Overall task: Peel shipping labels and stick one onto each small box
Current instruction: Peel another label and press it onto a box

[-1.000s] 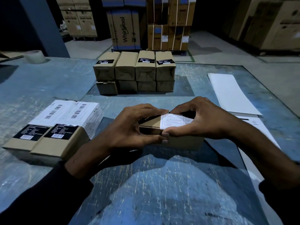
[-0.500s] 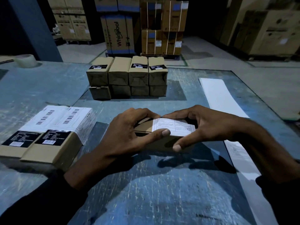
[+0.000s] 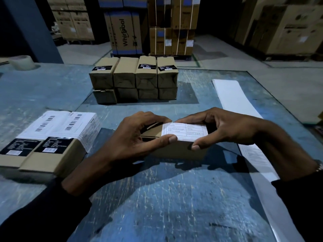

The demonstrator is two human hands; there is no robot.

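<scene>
I see a small cardboard box (image 3: 176,149) in the centre of the blue table (image 3: 157,198), with a white shipping label (image 3: 184,131) lying on its top face. My left hand (image 3: 132,138) grips the left end of the box, its thumb pressed on the near edge of the label. My right hand (image 3: 225,129) holds the right end, fingers curled over the far side and thumb on the near wall. At 9 o'clock lie two labelled boxes (image 3: 49,145). At 12 o'clock stands a stack of boxes (image 3: 134,79). At 3 o'clock lies a strip of label backing paper (image 3: 234,98).
</scene>
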